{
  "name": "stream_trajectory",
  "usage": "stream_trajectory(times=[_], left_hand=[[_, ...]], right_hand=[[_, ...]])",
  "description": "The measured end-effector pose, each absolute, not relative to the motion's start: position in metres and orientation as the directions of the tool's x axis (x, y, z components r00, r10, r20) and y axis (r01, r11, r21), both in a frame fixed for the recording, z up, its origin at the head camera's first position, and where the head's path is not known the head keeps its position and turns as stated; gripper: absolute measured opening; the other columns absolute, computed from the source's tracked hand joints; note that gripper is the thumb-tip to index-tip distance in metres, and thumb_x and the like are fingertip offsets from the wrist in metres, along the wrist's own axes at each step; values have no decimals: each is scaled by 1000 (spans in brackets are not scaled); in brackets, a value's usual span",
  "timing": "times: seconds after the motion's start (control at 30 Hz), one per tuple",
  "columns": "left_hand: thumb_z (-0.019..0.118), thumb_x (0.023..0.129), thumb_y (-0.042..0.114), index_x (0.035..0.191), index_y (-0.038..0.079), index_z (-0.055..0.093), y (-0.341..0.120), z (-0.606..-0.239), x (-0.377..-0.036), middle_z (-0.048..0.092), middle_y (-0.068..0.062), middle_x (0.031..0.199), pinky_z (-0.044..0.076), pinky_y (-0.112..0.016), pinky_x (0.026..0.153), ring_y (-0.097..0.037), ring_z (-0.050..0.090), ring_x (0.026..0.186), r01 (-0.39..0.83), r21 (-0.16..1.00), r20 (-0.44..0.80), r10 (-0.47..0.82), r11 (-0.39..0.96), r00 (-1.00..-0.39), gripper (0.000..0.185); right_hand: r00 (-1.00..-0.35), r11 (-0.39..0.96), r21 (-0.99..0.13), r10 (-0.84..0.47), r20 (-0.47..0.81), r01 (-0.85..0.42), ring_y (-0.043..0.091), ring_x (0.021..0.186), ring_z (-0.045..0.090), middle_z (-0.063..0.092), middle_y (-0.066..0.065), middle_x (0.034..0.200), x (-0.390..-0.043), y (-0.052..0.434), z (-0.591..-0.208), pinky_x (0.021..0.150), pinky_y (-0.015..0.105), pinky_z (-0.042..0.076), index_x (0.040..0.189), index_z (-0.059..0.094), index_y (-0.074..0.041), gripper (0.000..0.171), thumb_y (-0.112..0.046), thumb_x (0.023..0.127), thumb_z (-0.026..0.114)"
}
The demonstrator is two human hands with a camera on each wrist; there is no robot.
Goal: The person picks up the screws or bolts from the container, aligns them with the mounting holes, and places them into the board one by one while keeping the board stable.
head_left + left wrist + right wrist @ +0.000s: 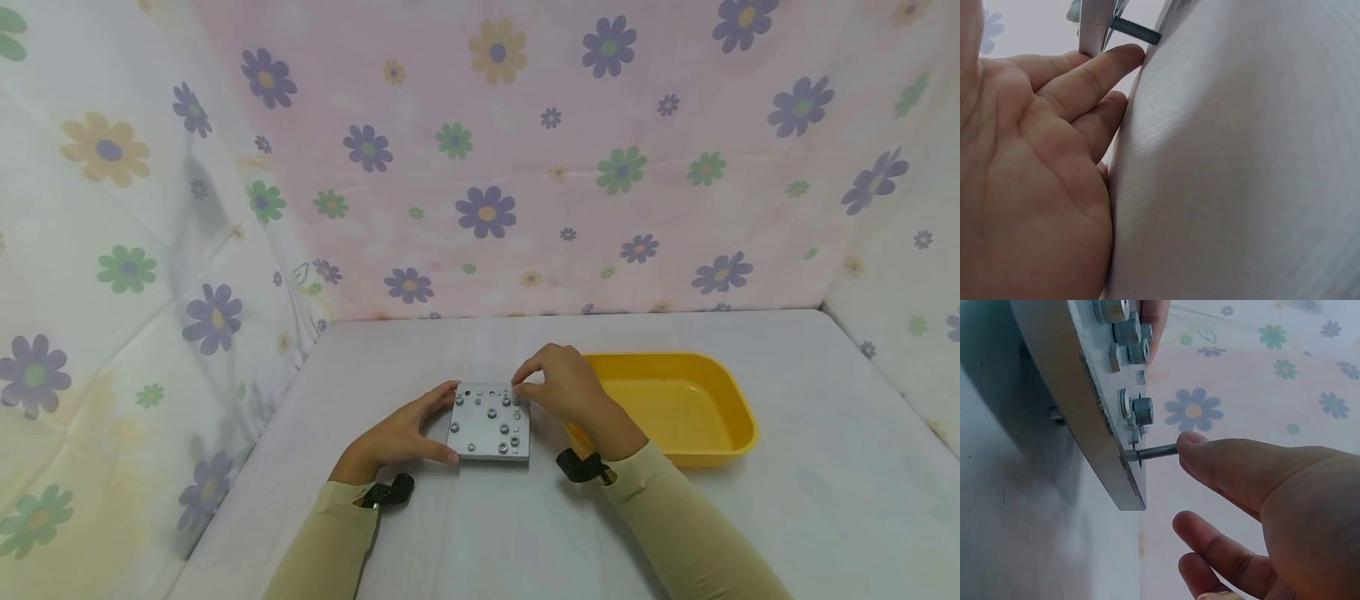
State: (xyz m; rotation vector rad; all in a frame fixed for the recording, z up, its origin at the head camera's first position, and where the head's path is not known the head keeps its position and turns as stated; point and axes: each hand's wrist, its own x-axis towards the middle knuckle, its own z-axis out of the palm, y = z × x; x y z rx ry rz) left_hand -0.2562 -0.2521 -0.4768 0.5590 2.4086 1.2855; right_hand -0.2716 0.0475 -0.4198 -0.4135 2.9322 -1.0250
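Note:
A square silver metal plate (pixel 477 433) with several socket-head screws (pixel 492 413) and small raised blocks lies before me. My left hand (pixel 399 435) holds its left side, thumb by the near corner and fingers by the far one. A threaded screw shank (pixel 1137 30) sticks out beneath the plate near those fingers in the left wrist view. At the far right corner my right hand (pixel 567 390) pinches a screw (pixel 1159 451) between thumb and finger. Its threaded end meets the plate face in the right wrist view; its head is hidden by the fingertips.
A yellow plastic tray (pixel 750 425) stands right of the plate, partly behind my right wrist. The table (pixel 480 533) has a white cover. Flowered cloth (pixel 525 150) hangs at the back and both sides.

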Motion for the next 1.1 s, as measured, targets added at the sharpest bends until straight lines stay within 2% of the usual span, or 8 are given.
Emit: stream_trajectory(times=[0.43, 1.1], left_hand=[[98, 68, 34, 166, 25, 22, -252, -475, -258, 39, 10, 164, 2, -56, 129, -17, 18, 160, 184, 840, -115, 499, 511, -859, 125], [98, 68, 32, 166, 26, 21, -253, -477, -257, 37, 9, 165, 0, -56, 129, -18, 16, 160, 175, 848, -120, 504, 500, -856, 125]], right_hand=[[-954, 751, -590, -259, 151, -297, 27, 114, 58, 70, -1, 118, -272, 47, -421, 100, 46, 50, 92, 84, -33, 5, -30, 89, 83], [-959, 788, -548, -255, 123, -279, 27, 112, 57, 70, 1, 116, -272, 47, -421, 100, 43, 49, 93, 85, -28, 4, -30, 89, 83]])
